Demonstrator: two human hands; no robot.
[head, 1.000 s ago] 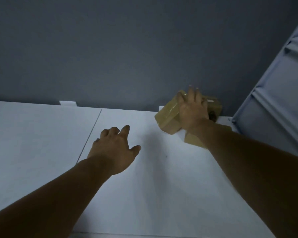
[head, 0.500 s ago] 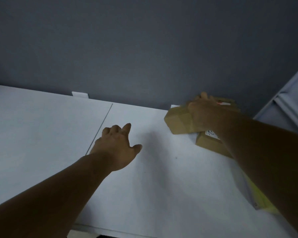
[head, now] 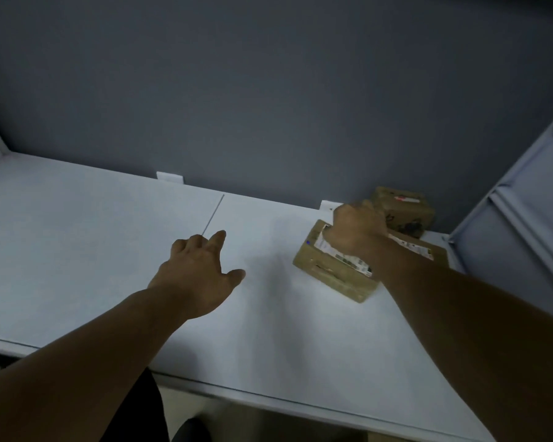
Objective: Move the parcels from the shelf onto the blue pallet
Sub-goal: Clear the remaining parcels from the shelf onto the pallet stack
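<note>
Right hand (head: 358, 229), fingers curled, sits atop labelled flat parcel (head: 331, 274) at shelf (head: 77, 250) back-right, grip unclear; parcel's long axis roughly left-right, slightly skewed; left hand (head: 198, 275) fingers spread, empty.

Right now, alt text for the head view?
The right hand lies curled on the far end of a flat brown cardboard parcel with a white label on a white shelf; whether it grips is hidden. A small brown cardboard box sits just behind, and the left hand is open over the shelf.
</note>
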